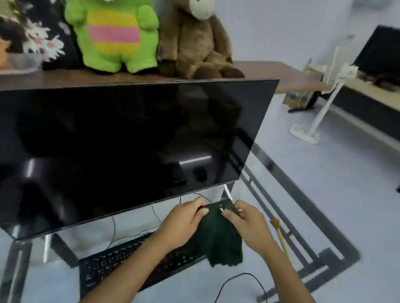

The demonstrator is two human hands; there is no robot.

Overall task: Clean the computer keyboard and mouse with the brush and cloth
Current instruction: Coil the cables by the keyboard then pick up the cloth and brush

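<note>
Nearest, two bare forearms reaching forward from the bottom edge over a glass worktop (316, 213) with a dark metal frame. Just beneath the left forearm, a black keyboard (118, 263) lying flat on the glass, its right end hidden by the hanging cloth. To its right, a thin black cable (234, 281) looping across the glass. Further forward, left hand (181, 226) and right hand (250, 225) raised together above the keyboard's far right end, each grip curled and pinching the top of a dark green cloth (219, 239), the rest of the cloth hanging down between the wrists. At the top of the cloth, between the fingertips, a small dark object (221, 204) partly wrapped, perhaps the mouse; too blurred to tell. Just right of the right hand, a brush (281, 236) with a yellow handle and tan bristles lying on the glass, bristles pointing away. Behind the hands, a large black monitor (110, 147), screen dark, standing on the worktop. Behind and above the monitor, a brown wooden shelf (276, 73) carrying a green plush toy (112, 33), a brown plush horse (196, 35) beside it, and a black flowered cushion (34, 23) at the left. Far right, a white stand (322, 102) on the floor and a second dark screen (396, 56) on another table.
</note>
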